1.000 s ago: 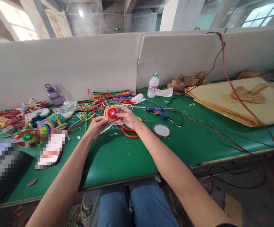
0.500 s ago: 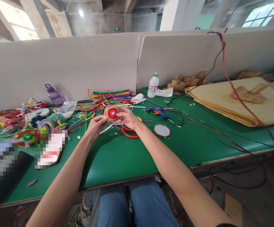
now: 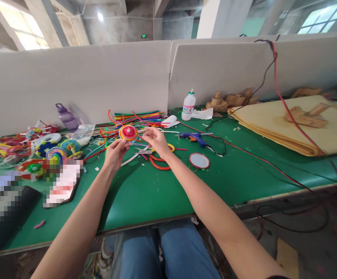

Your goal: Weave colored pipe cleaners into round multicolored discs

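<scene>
My left hand (image 3: 116,153) pinches the lower edge of a round coiled disc (image 3: 128,133) in red, orange and yellow with a pale centre, held above the table. Just right of the disc, my right hand (image 3: 156,140) has its thumb and fingertips drawn together; a thin strand may be between them, too small to make out. Below the right hand lie scissors (image 3: 160,167) with red-orange handles, blades toward the left. Colourful fuzzy pipe cleaners (image 3: 139,116) are heaped behind the hands.
A blue glue gun (image 3: 194,137) and a round white lid (image 3: 199,161) lie to the right. Farther back stands a white bottle (image 3: 188,106). Folded yellowish sheets (image 3: 273,124) cover the far right. Leftward are finished coiled pieces (image 3: 56,155), a phone (image 3: 65,182) and a purple bottle (image 3: 67,117).
The disc has moved left and slightly up in my left hand, tilting. My right hand has come off the disc's face and now sits apart, uncovering the scissor blades.
</scene>
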`<state>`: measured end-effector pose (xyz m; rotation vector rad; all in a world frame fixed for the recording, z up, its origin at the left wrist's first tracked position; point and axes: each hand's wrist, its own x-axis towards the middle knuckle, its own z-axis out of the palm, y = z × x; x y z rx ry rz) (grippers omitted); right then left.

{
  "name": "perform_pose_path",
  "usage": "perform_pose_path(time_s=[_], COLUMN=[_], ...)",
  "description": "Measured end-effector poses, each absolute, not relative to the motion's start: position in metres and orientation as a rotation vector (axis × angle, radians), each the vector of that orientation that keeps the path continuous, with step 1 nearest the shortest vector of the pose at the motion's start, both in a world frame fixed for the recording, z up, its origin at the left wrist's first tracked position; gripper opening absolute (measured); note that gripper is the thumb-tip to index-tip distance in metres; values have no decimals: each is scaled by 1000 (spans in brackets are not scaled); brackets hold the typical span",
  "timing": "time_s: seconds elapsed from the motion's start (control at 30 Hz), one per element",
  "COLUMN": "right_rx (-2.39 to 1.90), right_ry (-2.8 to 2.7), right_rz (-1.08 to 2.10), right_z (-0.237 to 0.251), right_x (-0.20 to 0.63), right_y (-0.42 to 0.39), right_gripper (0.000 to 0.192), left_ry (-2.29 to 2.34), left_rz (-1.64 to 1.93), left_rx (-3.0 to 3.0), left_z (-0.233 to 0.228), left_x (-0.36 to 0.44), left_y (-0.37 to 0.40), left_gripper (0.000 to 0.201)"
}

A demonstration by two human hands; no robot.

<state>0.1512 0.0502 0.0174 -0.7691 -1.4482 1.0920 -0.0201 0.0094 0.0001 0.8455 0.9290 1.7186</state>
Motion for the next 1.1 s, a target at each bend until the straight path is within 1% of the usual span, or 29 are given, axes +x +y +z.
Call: perform_pose_path(time_s=[0.07, 0.1, 0.13, 0.3, 0.6, 0.8, 0.97, 1.1], right_rx=[-789, -788, -784, -722, -705, -681, -678, -699], right_ry=[-1545, -1596, -1645, -1718, -1539, -1434, -1378, -1348], right_rz=[883, 835, 845, 1164, 1393, 1462, 1457, 1445], right_z=[18, 18, 17, 13, 15, 13, 16, 17], right_x=[149, 148, 146, 140, 143, 140, 139, 139], right_y=[47, 45, 43, 38, 35, 35, 31, 29], right_gripper=[17, 11, 9, 18, 38, 41, 45, 43], left_ry=[904, 891, 878, 842, 837, 834, 840, 831], left_rz=[1730, 1727, 1719, 1636, 1510, 1470, 1468, 1475], left_rx=[807, 795, 789, 834, 893, 903, 886, 873], left_z=[1, 1, 0, -2, -5, -4, -4, -4], left_x=[-20, -20, -20, -18, -14, -12, -9, -5], left_y=[10, 10, 10, 8, 5, 4, 2, 0], left_gripper=[31, 31, 31, 31, 28, 27, 25, 24])
